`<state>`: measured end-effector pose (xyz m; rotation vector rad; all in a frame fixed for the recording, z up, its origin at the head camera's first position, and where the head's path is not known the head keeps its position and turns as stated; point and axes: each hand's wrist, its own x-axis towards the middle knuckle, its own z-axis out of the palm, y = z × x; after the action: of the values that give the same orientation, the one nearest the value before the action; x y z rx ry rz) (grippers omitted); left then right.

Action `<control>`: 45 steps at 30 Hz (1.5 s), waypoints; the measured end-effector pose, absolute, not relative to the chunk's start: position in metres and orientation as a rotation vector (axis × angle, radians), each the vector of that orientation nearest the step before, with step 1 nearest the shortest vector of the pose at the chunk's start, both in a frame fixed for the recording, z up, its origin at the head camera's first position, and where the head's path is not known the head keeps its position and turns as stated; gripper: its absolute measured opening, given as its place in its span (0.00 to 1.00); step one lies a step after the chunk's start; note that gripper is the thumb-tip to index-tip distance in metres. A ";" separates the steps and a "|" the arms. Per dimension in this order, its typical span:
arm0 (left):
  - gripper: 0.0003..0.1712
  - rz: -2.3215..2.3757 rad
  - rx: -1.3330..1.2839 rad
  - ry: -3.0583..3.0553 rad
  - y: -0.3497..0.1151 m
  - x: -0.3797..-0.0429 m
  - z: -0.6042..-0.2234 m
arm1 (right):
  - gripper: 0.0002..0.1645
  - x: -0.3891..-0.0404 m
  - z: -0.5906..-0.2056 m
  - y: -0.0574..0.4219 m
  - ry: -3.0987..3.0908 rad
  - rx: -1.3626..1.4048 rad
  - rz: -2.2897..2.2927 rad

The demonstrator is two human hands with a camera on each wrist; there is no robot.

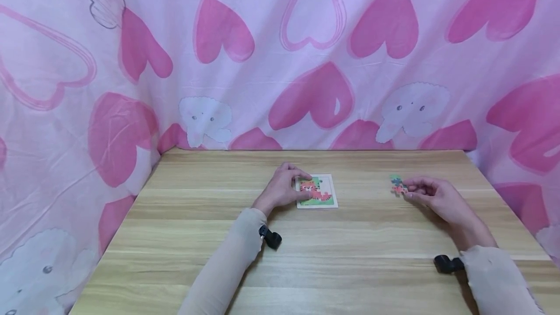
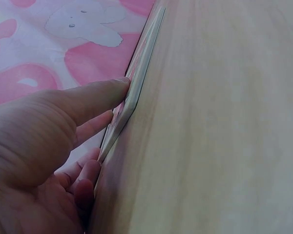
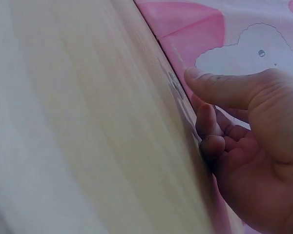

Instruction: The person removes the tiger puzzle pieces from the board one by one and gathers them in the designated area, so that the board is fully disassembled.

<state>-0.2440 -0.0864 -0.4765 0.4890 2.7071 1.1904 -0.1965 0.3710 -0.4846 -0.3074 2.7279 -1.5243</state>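
Observation:
A small square jigsaw board [image 1: 334, 198] with a white border lies on the table. Its picture shows an orange striped cat on green, with a pale patch at the upper right. My left hand [image 1: 283, 186] holds the board by its left side, thumb on top, other fingers bent along the edge in the left wrist view. To the right, a few loose jigsaw pieces [image 1: 397, 186], green, blue and orange-red, lie close together. At their right side is my right hand [image 1: 437, 199], thumb and forefinger apart beside them; the wrist view hides whether it touches one.
The wooden table [image 1: 350, 261] runs back to a pink curtain [image 1: 262, 77] with hearts, which also hangs at the left and right. Black wrist cameras [image 1: 272, 238] sit on both forearms, just above the tabletop.

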 end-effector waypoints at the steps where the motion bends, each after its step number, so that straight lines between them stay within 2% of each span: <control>1: 0.26 1.193 0.491 2.706 -0.086 -0.244 -0.476 | 0.21 -0.196 -0.484 0.371 2.733 -0.311 -1.516; 28: 0.26 1.188 0.523 2.701 -0.087 -0.247 -0.474 | 0.21 -0.197 -0.486 0.372 2.817 -0.280 -1.280; 45: 0.26 1.183 0.517 2.700 -0.087 -0.245 -0.475 | 0.22 -0.193 -0.484 0.371 2.776 -0.286 -1.344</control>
<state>-0.2453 -0.0872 -0.4755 0.5173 2.7001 1.1831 -0.1931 0.3707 -0.4841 -0.2855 2.7762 -1.3445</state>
